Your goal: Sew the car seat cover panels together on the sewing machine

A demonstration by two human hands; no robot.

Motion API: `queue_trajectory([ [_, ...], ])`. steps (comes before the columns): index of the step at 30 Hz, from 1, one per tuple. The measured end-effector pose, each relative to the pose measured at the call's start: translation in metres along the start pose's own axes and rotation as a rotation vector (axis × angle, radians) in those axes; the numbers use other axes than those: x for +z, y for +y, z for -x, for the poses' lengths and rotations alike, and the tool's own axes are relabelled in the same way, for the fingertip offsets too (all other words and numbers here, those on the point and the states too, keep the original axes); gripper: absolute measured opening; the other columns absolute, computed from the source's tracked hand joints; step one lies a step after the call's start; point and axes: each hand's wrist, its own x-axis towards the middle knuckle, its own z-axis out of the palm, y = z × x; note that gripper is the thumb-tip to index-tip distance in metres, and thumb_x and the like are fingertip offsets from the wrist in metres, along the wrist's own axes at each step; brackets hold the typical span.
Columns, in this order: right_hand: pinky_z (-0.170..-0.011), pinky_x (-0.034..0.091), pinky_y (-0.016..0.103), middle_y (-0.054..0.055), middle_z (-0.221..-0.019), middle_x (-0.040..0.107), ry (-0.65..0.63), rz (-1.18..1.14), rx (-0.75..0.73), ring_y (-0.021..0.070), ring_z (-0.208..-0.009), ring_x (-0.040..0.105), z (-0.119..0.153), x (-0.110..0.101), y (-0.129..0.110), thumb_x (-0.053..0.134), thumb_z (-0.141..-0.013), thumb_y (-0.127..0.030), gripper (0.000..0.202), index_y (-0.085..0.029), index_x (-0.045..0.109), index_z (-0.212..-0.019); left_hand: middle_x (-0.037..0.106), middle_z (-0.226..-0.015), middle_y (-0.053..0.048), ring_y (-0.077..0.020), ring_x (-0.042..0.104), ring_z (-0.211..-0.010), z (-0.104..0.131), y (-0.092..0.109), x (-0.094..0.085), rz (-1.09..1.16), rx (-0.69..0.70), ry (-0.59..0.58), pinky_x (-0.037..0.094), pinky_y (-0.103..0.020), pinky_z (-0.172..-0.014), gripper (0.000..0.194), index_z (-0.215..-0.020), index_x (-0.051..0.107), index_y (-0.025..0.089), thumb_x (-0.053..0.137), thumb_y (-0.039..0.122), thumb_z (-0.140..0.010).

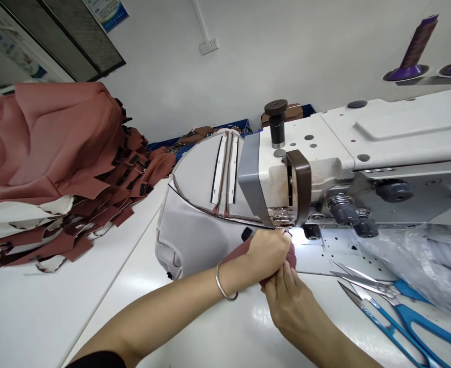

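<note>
A grey and reddish-brown sewn cover (pixel 206 240) lies on the white table, its edge running under the head of a white sewing machine (pixel 310 148). My left hand (pixel 269 253), with a silver bangle at the wrist, is closed on a reddish-brown part (pixel 239 250) of the cover just in front of the needle area. Below it my right hand (pixel 290 299) pinches the same reddish-brown material, thumb and fingers pressed together. The two hands nearly touch. Between them the fabric is partly hidden, and the needle itself cannot be made out.
Two blue-handled scissors (pixel 398 306) lie at the right beside a clear plastic bag (pixel 425 260). A big pile of reddish-brown covers (pixel 57 148) stands at the left. Blue bins (pixel 244 124) line the wall behind. A thread cone (pixel 417 48) stands at the upper right.
</note>
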Motion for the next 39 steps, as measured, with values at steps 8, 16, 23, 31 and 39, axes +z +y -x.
queue_trajectory([
  [8,-0.073,0.050,0.051,0.032,-0.087,0.062,-0.012,-0.031,-0.012,0.0386,-0.085,0.063,-0.001,-0.005,0.002,0.042,-0.073,-0.001,0.029,0.005,0.055,-0.098,0.054,-0.086,-0.005,-0.0136,0.050,-0.056,0.008,-0.002,-0.001,-0.206,0.156,-0.115,0.035,-0.028,-0.045,0.009,-0.082,0.054,0.014,0.050,0.018,-0.075],
  [16,-0.069,0.052,0.048,0.024,-0.076,0.062,0.029,-0.127,0.005,0.0326,-0.077,0.064,-0.009,-0.009,0.007,0.042,-0.079,-0.001,0.017,-0.003,0.060,-0.079,0.055,-0.080,-0.006,-0.0175,0.055,-0.065,0.005,-0.002,0.003,-0.253,0.174,-0.075,0.042,-0.029,-0.053,0.008,-0.083,0.053,0.013,0.046,0.016,-0.082],
  [23,-0.067,0.053,0.049,0.029,-0.083,0.062,0.039,-0.155,0.007,0.0382,-0.083,0.063,-0.008,-0.004,0.007,0.048,-0.081,-0.006,0.016,0.000,0.061,-0.076,0.060,-0.073,-0.005,-0.0188,0.057,-0.063,0.000,-0.011,0.000,-0.183,0.123,-0.018,0.040,-0.029,-0.051,0.016,-0.077,0.057,0.015,0.043,0.018,-0.084],
  [31,-0.068,0.053,0.048,0.026,-0.081,0.062,0.018,-0.164,-0.008,0.0370,-0.084,0.062,-0.010,0.000,0.011,0.051,-0.082,-0.009,0.015,-0.001,0.062,-0.075,0.061,-0.067,-0.007,-0.0199,0.059,-0.063,-0.003,-0.010,-0.002,-0.159,0.108,-0.017,0.039,-0.030,-0.052,0.019,-0.073,0.060,0.014,0.044,0.017,-0.084],
  [39,-0.070,0.052,0.047,0.022,-0.080,0.062,0.019,-0.176,-0.034,0.0321,-0.083,0.061,-0.006,0.005,0.014,0.048,-0.082,-0.006,0.015,-0.003,0.062,-0.083,0.056,-0.065,-0.005,-0.0187,0.056,-0.064,0.004,-0.008,-0.001,-0.255,0.193,0.136,0.040,-0.034,-0.064,0.007,-0.071,0.057,0.014,0.051,0.016,-0.076],
])
